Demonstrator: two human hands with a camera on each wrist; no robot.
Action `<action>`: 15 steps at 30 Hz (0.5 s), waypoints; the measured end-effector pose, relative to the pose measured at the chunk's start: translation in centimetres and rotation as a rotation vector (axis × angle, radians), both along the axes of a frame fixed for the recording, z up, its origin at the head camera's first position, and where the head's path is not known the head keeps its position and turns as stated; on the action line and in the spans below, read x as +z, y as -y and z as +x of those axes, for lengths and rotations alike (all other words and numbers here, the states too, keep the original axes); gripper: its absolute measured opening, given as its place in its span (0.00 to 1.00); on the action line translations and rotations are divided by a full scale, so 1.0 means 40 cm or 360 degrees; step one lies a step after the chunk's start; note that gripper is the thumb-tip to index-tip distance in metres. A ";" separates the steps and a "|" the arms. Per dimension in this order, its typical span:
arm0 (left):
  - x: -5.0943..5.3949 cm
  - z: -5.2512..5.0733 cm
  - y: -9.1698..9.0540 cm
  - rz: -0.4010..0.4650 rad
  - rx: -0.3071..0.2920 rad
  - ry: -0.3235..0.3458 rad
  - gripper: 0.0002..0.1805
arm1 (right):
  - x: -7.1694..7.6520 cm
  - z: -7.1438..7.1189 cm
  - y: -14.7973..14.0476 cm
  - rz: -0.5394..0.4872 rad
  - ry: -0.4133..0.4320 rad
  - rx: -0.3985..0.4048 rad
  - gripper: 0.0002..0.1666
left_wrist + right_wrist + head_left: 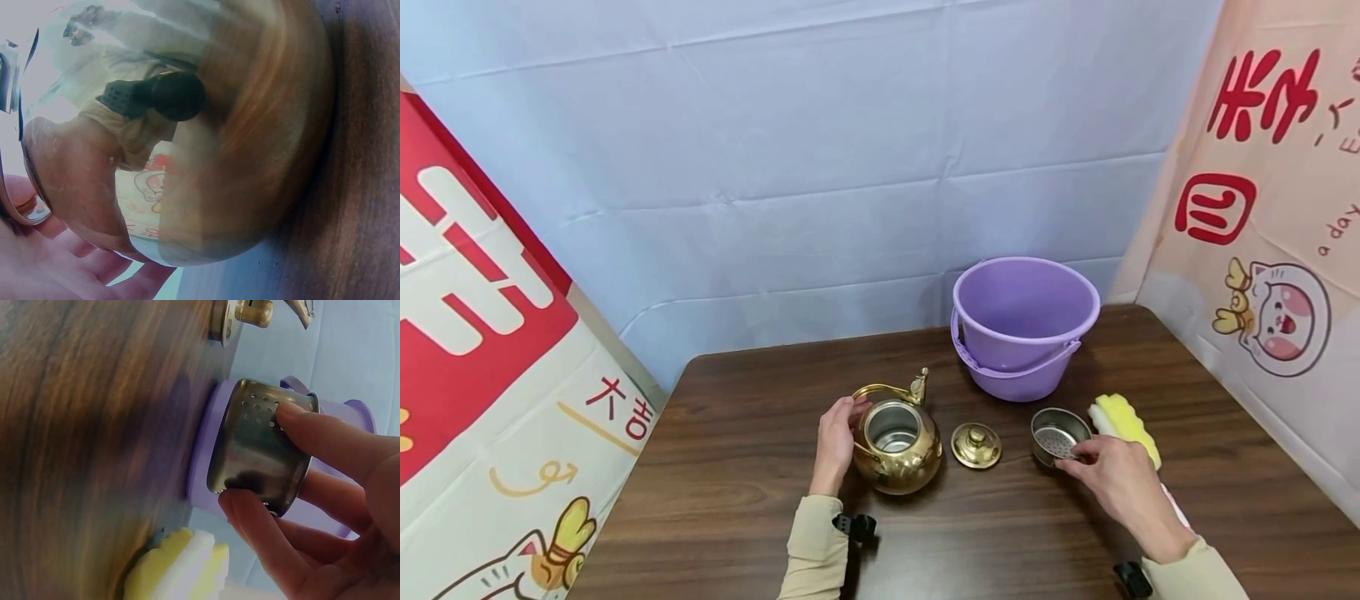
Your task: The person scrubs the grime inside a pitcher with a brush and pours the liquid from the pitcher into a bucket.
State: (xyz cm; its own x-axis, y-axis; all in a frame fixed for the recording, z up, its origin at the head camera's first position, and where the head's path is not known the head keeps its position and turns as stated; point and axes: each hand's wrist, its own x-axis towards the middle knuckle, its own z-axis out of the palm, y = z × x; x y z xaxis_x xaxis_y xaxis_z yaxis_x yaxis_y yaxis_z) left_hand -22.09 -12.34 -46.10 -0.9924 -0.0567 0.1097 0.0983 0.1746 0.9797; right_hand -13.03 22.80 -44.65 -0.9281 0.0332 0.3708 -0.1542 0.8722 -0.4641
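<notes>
A brass kettle (898,467) with its lid off stands upright near the table's middle, its silvery inside showing. My left hand (835,440) rests at the kettle's left side, fingers laid along the round body by the lowered loop handle; the left wrist view shows these fingers (103,265) against the shiny wall. A metal strainer basket (1051,427) with a perforated base is in my right hand (1116,479), pinched at its near right side. In the right wrist view, thumb and fingers grip the strainer's wall (262,447). The brass lid (976,446) lies between kettle and strainer, knob up.
A purple bucket (1018,367) stands behind the lid and strainer, its handle hanging at the front. Right of the strainer lies a yellow and white sponge (1127,425). A whitish item (1175,506) shows partly past my right wrist. Cloth backdrops (820,167) rise behind the table (737,467).
</notes>
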 end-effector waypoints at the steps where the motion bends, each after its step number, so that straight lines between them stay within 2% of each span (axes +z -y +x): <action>1: 0.000 0.000 0.000 0.0001 0.0006 0.0005 0.25 | -0.001 -0.001 -0.001 -0.0004 0.0004 -0.0002 0.08; 7: -0.003 -0.005 0.001 -0.0046 0.0045 0.0022 0.25 | -0.008 -0.004 -0.005 -0.0027 0.0059 0.0002 0.08; 15: -0.004 -0.009 -0.001 -0.0032 0.0023 0.0016 0.25 | -0.017 -0.003 -0.005 -0.0020 0.0128 -0.0016 0.08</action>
State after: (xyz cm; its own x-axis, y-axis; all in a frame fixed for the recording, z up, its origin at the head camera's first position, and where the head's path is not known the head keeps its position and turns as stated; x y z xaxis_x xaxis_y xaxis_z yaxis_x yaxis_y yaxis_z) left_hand -22.45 -12.31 -46.26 -0.9925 -0.0687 0.1012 0.0861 0.1954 0.9769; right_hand -13.15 22.99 -45.32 -0.9545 0.0471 0.2944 -0.1070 0.8675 -0.4857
